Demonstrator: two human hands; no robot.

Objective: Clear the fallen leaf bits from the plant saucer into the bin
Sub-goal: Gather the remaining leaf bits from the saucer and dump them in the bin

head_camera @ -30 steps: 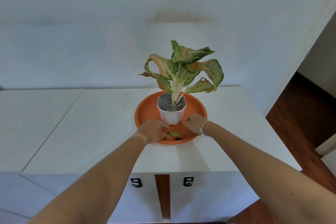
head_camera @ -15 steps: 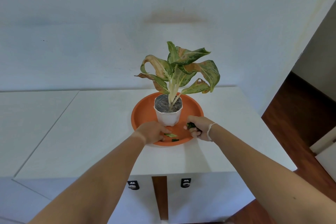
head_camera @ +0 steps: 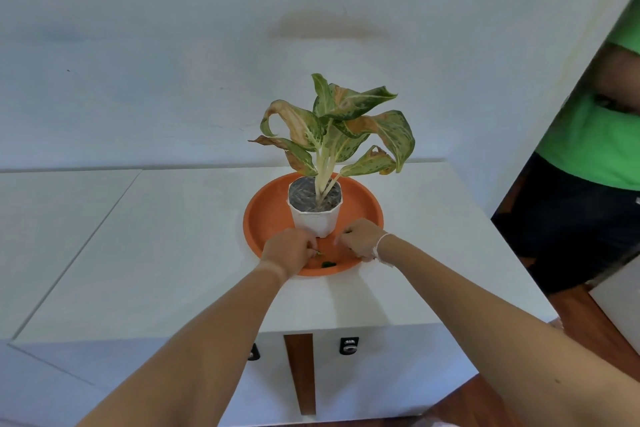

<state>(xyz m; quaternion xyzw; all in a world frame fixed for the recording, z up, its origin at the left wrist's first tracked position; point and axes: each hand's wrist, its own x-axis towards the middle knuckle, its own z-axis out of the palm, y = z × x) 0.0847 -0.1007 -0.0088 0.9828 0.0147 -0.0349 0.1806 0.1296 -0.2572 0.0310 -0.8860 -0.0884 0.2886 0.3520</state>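
An orange plant saucer [head_camera: 258,218] sits on the white cabinet top [head_camera: 166,253], with a white pot [head_camera: 315,218] and its green-and-yellow plant [head_camera: 339,128] standing in it. My left hand [head_camera: 289,250] rests on the saucer's near rim, its fingertips pinched on a pale leaf bit [head_camera: 318,253]. My right hand [head_camera: 360,239] is over the saucer just right of the pot, fingers curled shut on a dark leaf bit that they mostly hide. One dark green leaf bit [head_camera: 328,264] lies loose near the front rim. No bin is in view.
A person in a green shirt [head_camera: 588,149] stands close at the right, beside the cabinet's end. The wall runs right behind the plant. Two small dark locks [head_camera: 349,345] sit on the cabinet front. Wooden floor [head_camera: 588,329] lies to the right.
My right hand took a dark leaf bit and stayed curled over the saucer. My left hand's fingers closed on the pale leaf bit. A person in green came into view at the right.
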